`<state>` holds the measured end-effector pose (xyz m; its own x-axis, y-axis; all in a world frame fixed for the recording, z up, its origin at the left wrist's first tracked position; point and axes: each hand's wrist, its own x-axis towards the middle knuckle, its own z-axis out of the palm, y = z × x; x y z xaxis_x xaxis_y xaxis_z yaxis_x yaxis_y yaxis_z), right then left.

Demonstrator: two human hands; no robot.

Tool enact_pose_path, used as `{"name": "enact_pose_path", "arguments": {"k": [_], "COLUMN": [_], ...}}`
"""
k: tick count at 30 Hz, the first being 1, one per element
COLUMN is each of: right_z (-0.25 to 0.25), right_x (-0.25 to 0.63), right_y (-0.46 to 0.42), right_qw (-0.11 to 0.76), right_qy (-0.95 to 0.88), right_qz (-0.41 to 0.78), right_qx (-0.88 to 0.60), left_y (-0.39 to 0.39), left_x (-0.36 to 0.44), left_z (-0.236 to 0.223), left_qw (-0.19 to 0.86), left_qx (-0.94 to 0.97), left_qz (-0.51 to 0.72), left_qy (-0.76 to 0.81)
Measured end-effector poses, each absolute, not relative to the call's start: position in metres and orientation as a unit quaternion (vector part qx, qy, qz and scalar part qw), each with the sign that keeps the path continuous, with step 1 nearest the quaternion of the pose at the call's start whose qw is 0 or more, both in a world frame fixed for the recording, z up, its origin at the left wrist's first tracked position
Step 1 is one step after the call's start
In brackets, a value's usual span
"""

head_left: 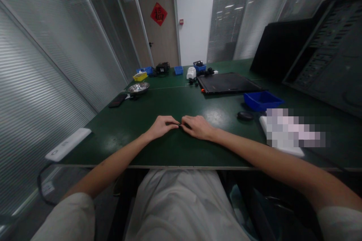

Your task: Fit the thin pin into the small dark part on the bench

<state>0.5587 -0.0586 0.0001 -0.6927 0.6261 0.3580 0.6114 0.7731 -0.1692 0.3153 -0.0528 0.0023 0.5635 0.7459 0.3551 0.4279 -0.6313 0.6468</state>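
Note:
My left hand (162, 125) and my right hand (197, 126) rest side by side on the green table (169, 101), near its front edge. The fingertips of both meet in a pinch around a tiny dark item (180, 124) that is too small to name. Both hands have their fingers curled and closed. Both forearms stretch back toward me over the table edge.
A blue bin (262, 100), a dark mouse-like object (245, 115) and a flat black panel (229, 83) lie to the right. A metal bowl (138, 88), a phone (118, 100) and a white power strip (68, 144) lie left. Small bins stand at the far end.

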Motion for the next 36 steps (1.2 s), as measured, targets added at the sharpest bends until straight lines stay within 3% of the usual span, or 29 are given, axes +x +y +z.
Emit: {"name": "enact_pose_path", "arguments": {"k": [21, 31, 36], "right_z": [0.003, 0.002, 0.000], "right_x": [0.556, 0.557, 0.557], "right_y": [-0.060, -0.061, -0.059], "right_qw": [0.198, 0.221, 0.241], "right_qy": [-0.917, -0.911, -0.905], "right_qz": [0.024, 0.029, 0.029], "right_qx": [-0.346, -0.346, -0.349], "left_y": [-0.054, -0.033, -0.033], "left_x": [0.320, 0.310, 0.306], "left_z": [0.003, -0.004, -0.003], "left_qw": [0.256, 0.115, 0.112], "left_qx": [0.829, 0.855, 0.865], "left_qz": [0.349, 0.305, 0.278], "left_qy": [0.354, 0.404, 0.402]}}
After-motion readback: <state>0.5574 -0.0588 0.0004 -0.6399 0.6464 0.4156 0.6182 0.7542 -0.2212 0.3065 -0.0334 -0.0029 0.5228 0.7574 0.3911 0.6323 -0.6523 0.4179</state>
